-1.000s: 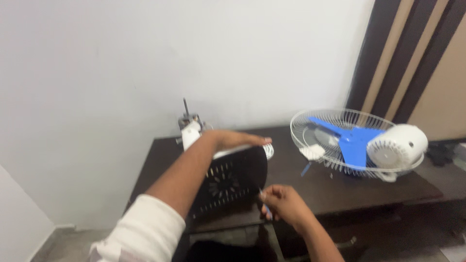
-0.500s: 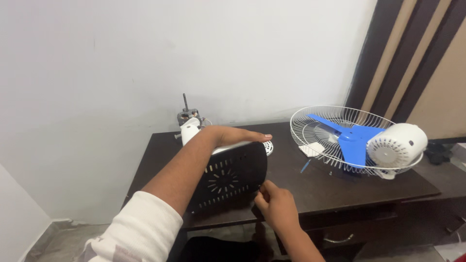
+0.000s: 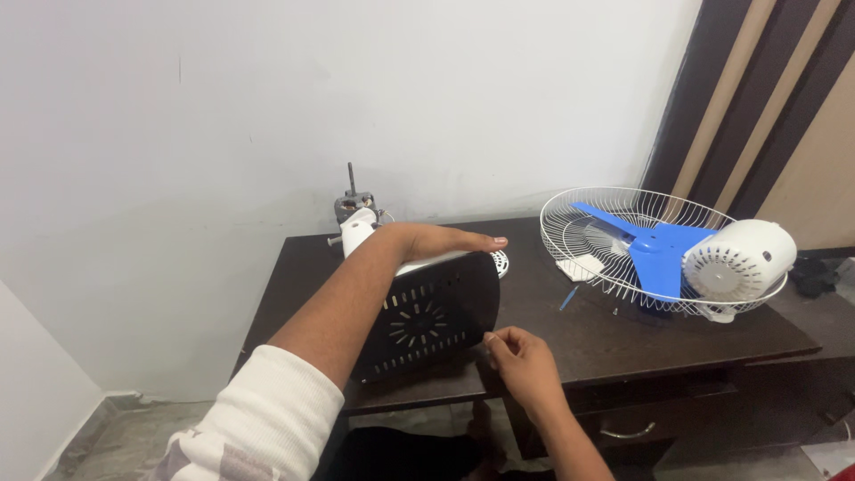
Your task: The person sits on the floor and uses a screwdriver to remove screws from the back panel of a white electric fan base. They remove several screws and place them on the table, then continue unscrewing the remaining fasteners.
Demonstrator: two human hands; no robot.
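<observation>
White wall (image 3: 267,89) fills most of the bg, w/ brown and tan striped panelling (image 3: 757,98) on the right. Below that sits a dark wood table (image 3: 623,334) pushed up against the wall, drawer handle showing under the front edge.

Biggest thing on the table is the fan base (image 3: 432,316), tipped up on its side so the black underside w/ its slots faces the person. Its white top edge shows along the upper rim, and the bare motor (image 3: 354,207) w/ its shaft sticking up is at the far end, near the wall.

Right side of the table: a white wire fan guard (image 3: 606,214) lying like a bowl, w/ a blue fan blade (image 3: 655,254) resting in it and a white motor cover (image 3: 739,260) sitting on its right rim. Small white piece (image 3: 581,266) inside the guard too. Just in front of the guard there's a thin blue stick-like thing (image 3: 567,298) on the tabletop, can't tell what it is exactly.

Left hand (image 3: 445,240) comes in over the base, white sleeve on the arm, fingers flat and stretched out, pressing on the top edge and keeping it tilted up. Right hand (image 3: 521,361) is at the base's lower right corner, thumb and forefinger pinched narrow. Prob something tiny in the pinch but it's too small to tell. Hand is just touching or right beside the black underside, front edge of the table.
</observation>
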